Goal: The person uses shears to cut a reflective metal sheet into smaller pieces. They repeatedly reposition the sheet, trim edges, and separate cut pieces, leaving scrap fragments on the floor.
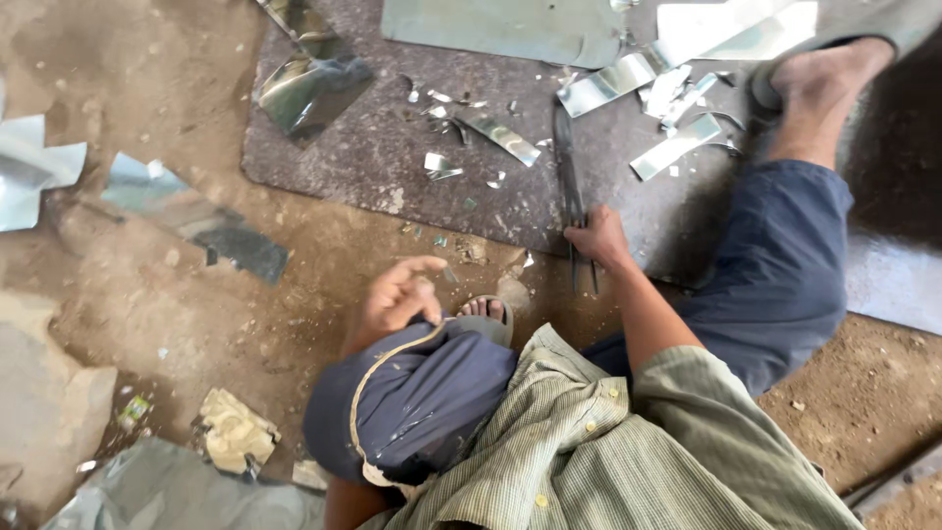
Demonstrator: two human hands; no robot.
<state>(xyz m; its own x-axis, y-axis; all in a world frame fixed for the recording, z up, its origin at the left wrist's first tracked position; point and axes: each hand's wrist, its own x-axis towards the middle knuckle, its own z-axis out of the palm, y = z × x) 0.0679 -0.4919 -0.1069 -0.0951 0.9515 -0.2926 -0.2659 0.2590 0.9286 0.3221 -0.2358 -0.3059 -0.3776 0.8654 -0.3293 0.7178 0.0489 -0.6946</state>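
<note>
I sit on a dirt floor and look down past my striped shirt and blue trousers. My right hand (599,238) grips the handles of long dark metal shears (569,186) that lie on a dark mat (392,167). My left hand (397,294) hovers by my bent left knee, fingers loosely curled and holding nothing, just above my sandalled left foot (484,312). My right leg stretches across the mat, and its foot (819,74) rests near shiny strips of sheet metal (677,145).
A large metal sheet (505,27) lies at the mat's far edge. Small offcuts (500,132) are scattered over the mat. Bent shiny pieces (312,86) lie at its left corner. More sheet scraps (196,216) and crumpled paper (235,432) lie on the dirt at the left.
</note>
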